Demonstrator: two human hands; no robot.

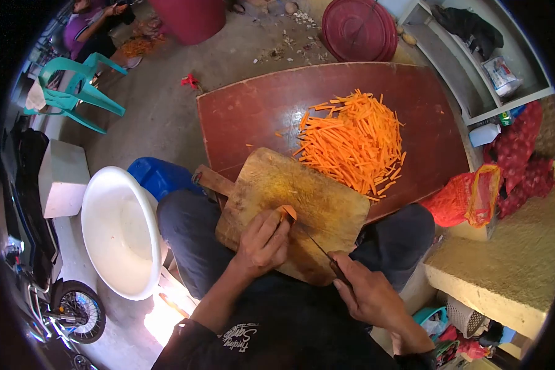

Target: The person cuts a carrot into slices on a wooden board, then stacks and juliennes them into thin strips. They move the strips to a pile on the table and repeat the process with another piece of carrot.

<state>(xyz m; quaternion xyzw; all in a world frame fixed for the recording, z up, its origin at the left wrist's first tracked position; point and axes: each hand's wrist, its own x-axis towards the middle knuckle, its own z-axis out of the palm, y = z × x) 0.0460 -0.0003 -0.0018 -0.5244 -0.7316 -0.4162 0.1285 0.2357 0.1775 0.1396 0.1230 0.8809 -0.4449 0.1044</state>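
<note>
On a worn wooden cutting board [327,197] my left hand [263,243] is closed around a short piece of carrot [288,213], whose orange cut face shows at the fingertips. My right hand [370,293] grips the dark handle of a knife [317,246]. The blade lies low over the board and points toward the carrot, with its tip close to my left fingers. Beyond the board, a large heap of carrot sticks [354,142] rests on the reddish-brown table [246,117]. A wooden handle [213,180] sticks out at the board's left side.
To the left stand a white basin [120,234], a blue container [163,176] and a green plastic chair [74,89]. Another person [92,31] sits at the far left. Red net bags [462,197] lie on the right ledge. A dark red bin [188,18] stands at the back.
</note>
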